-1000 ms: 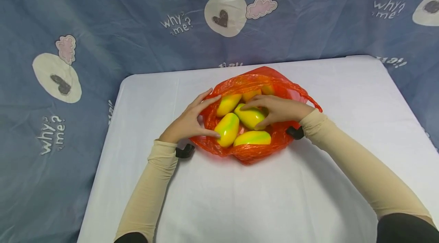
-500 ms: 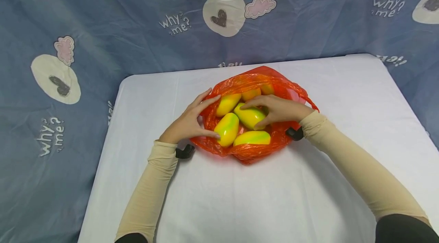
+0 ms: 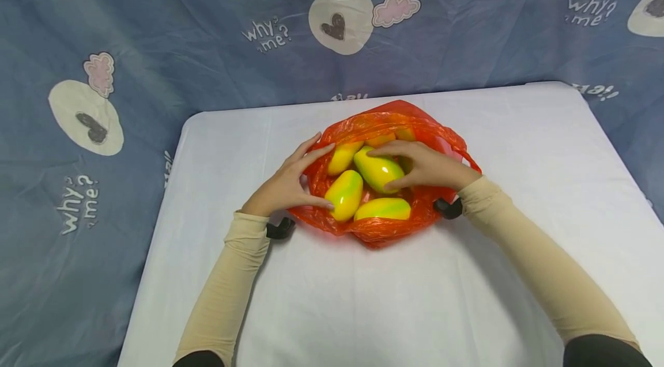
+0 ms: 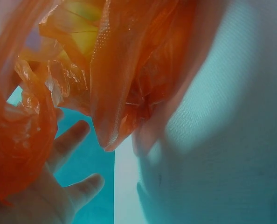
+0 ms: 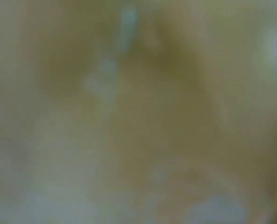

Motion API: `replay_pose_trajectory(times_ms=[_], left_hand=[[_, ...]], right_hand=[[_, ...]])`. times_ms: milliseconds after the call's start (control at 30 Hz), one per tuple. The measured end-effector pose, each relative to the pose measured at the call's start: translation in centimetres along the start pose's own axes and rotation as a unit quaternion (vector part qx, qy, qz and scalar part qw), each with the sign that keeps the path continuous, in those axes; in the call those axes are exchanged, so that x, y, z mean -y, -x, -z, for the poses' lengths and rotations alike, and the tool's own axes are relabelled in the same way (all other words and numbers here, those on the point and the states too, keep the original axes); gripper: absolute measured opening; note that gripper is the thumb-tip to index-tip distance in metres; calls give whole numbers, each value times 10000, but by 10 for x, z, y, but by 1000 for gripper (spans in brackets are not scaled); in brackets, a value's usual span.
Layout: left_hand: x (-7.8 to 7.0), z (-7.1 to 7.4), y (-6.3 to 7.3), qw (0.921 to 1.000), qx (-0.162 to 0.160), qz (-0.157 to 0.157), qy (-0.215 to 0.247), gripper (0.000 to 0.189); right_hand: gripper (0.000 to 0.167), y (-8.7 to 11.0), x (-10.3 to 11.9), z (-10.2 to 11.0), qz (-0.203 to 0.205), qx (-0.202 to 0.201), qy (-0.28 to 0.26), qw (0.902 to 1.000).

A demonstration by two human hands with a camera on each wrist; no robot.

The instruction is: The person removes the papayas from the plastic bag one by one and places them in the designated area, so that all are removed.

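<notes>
A red plastic bag (image 3: 373,235) lies with its mouth spread, several yellow-green mangoes inside. My right hand (image 3: 433,164) reaches in from the right and grips one mango (image 3: 378,170) between thumb and fingers, in the middle of the bag. Along the bag's left rim rests my left hand (image 3: 282,182), fingers extended and spread, its thumb tip at another mango (image 3: 344,197). In the left wrist view, the fingers (image 4: 85,189) stretch out below the crinkled bag film (image 4: 129,74). The right wrist view is a brownish blur.
A third mango (image 3: 384,208) lies at the bag's near side, and one (image 3: 343,158) at its far left. More sit deeper under the far rim. A white-covered table (image 3: 363,309) carries the bag. Behind it hangs a blue printed curtain (image 3: 218,67).
My right hand has shifted the gripped mango slightly up and away from me, over its neighbour at the far left. My left hand stays at the rim.
</notes>
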State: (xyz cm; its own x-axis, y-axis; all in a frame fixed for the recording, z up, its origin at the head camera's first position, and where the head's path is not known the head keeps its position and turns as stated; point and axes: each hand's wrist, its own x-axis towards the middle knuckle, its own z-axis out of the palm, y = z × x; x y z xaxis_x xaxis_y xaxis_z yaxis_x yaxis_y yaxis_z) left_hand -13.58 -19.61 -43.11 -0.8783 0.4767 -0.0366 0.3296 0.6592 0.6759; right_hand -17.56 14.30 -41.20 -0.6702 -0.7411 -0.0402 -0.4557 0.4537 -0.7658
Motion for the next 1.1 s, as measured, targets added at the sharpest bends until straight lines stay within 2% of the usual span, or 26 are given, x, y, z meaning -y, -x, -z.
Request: replay_pose_trajectory(times_ms=[467,900,1100], left_hand=[[-2,-8,-5,10000,70,0,29,113],[3,-8,-1,10000,37,43,31,114],[3,-6,-3,9999,25,-107,42,115]], right_hand=[[73,24,7,-9,-287,-931,-325,9947],[76,35,11,-4,-147,-1623,-466,9855],[76,46,13,3,-33,-1990,-576,9783]])
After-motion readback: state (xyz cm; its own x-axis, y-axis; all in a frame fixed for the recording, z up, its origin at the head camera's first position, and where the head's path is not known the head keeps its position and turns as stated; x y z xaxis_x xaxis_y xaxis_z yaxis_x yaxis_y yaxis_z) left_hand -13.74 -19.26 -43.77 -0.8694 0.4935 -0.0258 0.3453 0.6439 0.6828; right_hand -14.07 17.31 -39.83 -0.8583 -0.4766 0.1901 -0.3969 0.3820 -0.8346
